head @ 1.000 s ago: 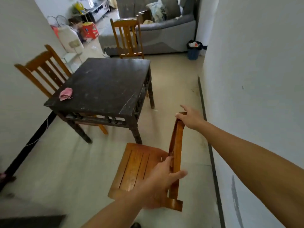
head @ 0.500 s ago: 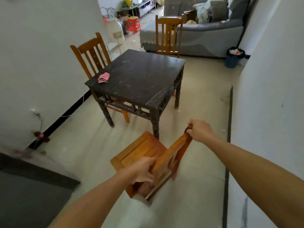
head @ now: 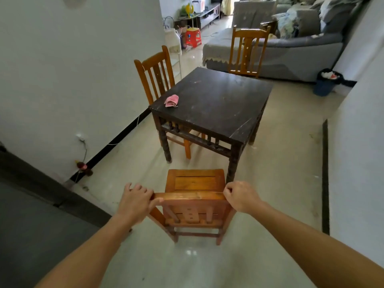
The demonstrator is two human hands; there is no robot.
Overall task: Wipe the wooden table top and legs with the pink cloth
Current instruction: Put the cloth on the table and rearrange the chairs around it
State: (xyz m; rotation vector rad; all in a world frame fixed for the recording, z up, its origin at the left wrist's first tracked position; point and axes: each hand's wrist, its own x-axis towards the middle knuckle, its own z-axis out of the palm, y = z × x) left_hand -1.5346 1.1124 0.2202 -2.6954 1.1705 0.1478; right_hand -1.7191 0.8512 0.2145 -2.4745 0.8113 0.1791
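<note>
1. On the dark wooden desk [head: 218, 104], close to its near-left corner: the pink cloth [head: 171, 101], crumpled, touched by neither hand.
2. Desk top scuffed and dusty-looking; wiping of top and legs not yet begun, by the look of it.
3. Near the desk's nearest leg: a small wooden chair [head: 195, 181], now upright with its seat toward the desk, no longer tipped sideways as half a second ago.
4. On the left end of its top rail: the left hand [head: 135, 201], fingers curled in a grip. On the right end: the right hand [head: 241, 196], clenched round the rail.
5. Meaning for the task: chair apparently parked clear of the desk, so better access to the legs; likely next, letting go and reaching for the cloth.
6. Further out: a slatted chair [head: 154, 73] at the desk's left side, a second chair [head: 247, 53] behind it, a grey sofa [head: 291, 53] beyond.
</note>
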